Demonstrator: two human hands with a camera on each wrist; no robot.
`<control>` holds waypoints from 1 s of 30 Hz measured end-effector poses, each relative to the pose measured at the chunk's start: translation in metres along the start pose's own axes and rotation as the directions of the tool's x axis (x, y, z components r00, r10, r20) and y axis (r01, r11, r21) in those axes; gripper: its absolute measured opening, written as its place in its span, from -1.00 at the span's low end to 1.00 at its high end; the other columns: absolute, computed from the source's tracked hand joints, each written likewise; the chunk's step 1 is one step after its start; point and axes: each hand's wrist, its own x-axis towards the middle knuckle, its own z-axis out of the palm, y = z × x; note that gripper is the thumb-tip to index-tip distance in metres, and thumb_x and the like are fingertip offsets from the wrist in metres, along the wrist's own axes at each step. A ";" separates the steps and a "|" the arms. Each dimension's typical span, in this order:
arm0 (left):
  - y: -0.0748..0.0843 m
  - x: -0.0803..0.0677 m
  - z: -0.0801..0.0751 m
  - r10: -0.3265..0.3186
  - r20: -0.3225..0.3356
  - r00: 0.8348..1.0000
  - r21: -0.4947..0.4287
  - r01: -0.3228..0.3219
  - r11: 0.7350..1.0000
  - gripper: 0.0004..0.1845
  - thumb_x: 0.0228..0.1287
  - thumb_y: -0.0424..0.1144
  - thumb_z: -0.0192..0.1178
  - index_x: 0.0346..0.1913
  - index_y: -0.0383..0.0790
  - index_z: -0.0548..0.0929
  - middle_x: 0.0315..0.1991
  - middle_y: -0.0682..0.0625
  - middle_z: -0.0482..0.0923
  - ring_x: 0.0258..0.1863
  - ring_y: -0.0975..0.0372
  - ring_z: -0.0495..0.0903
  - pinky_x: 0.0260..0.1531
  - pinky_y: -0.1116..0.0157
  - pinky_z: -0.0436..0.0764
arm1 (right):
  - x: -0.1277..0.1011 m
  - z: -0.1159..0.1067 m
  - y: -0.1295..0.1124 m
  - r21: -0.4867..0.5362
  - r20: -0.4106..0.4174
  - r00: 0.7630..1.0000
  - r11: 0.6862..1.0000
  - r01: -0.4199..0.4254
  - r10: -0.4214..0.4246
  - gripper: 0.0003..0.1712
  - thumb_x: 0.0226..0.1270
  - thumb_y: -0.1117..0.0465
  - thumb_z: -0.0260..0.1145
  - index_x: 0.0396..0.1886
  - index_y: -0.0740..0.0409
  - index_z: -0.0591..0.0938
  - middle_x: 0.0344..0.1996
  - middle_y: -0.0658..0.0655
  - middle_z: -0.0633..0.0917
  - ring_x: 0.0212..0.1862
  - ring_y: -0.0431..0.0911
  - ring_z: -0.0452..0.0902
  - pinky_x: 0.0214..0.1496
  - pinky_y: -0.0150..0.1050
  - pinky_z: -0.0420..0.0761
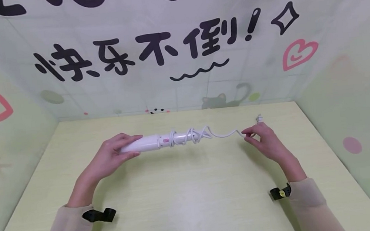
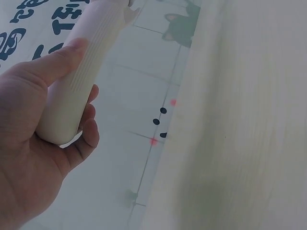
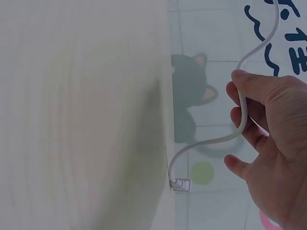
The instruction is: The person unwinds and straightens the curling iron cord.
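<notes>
A white cylindrical device (image 1: 141, 144) lies crosswise over the far part of the pale table (image 1: 186, 197), before the printed backdrop (image 1: 156, 92). Its shadow falls apart from it on the near side, which suggests that it is held above the surface. The left hand (image 1: 112, 156) is curled round the thick left end, thumb on the near side and fingers round the far side and beneath. This grasp takes in only the smooth, ribbed casing, presumably so that the body stays steady while the pink switch (image 1: 166, 140) and the narrower right part lie outside the palm.

A white cord (image 1: 224, 136) loops loosely round that narrower part and extends rightward in a slack wave to the right hand (image 1: 267, 141). There the thumb and fingertips pinch it, nearly closed on its thin width; in the right wrist view the lowest finger stands off it. So light a hold probably suffices for so thin a strand. The waviness indicates that little tension is applied, and the wide spacing of the hands sets the free length apart from the coils. Beyond the pinch the cord ends in a plug (image 1: 259, 118), far of the right hand; whether it touches the table cannot be told.
</notes>
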 end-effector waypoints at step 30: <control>0.005 0.000 -0.002 -0.021 0.022 1.000 0.007 0.021 1.000 -0.49 0.20 -0.45 0.46 0.25 -0.23 0.68 -0.11 0.00 0.64 -0.21 0.17 0.53 -0.27 0.32 0.54 | 0.027 0.021 -0.050 0.244 0.117 0.993 0.969 -0.036 0.008 -0.53 0.25 0.42 0.50 0.16 0.33 0.64 0.05 0.23 0.71 0.12 0.13 0.61 0.15 0.23 0.52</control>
